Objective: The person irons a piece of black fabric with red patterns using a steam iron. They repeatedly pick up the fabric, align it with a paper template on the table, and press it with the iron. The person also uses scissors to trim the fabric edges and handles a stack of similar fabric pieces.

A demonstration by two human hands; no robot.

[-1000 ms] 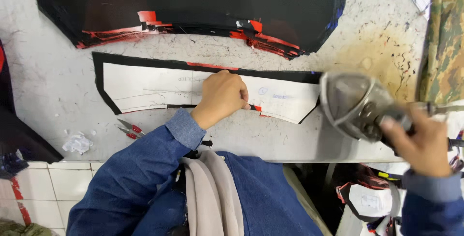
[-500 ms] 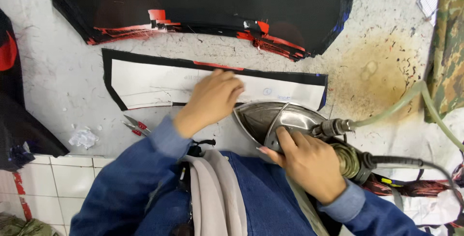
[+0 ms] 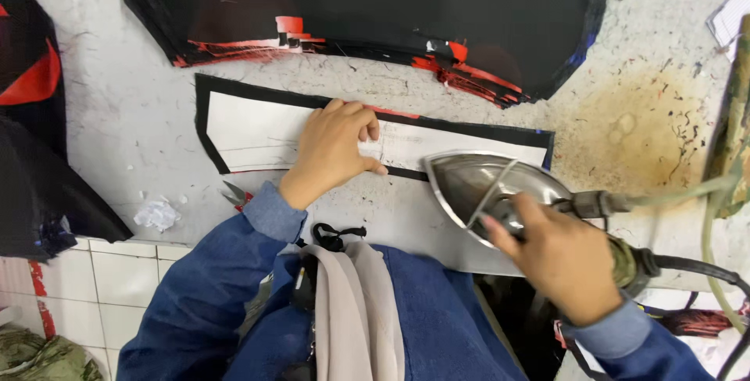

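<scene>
Ironing a fabric piece
The left hand [image 3: 332, 151] lies flat on the white fabric piece [image 3: 258, 131]; the right hand [image 3: 558, 260] grips the iron [image 3: 488, 186] just beside it.

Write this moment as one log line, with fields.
left hand: flat on white pattern piece | right hand: grips iron | iron: at piece's right end

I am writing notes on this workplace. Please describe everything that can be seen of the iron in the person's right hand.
The iron is a shiny metal one with a pointed nose that aims left. The right hand grips its handle from behind. Its nose lies at the right end of the black-edged white fabric piece; whether it presses down cannot be told. A metal fitting at its rear joins a pale green hose, and a dark cable runs off to the right.
</scene>
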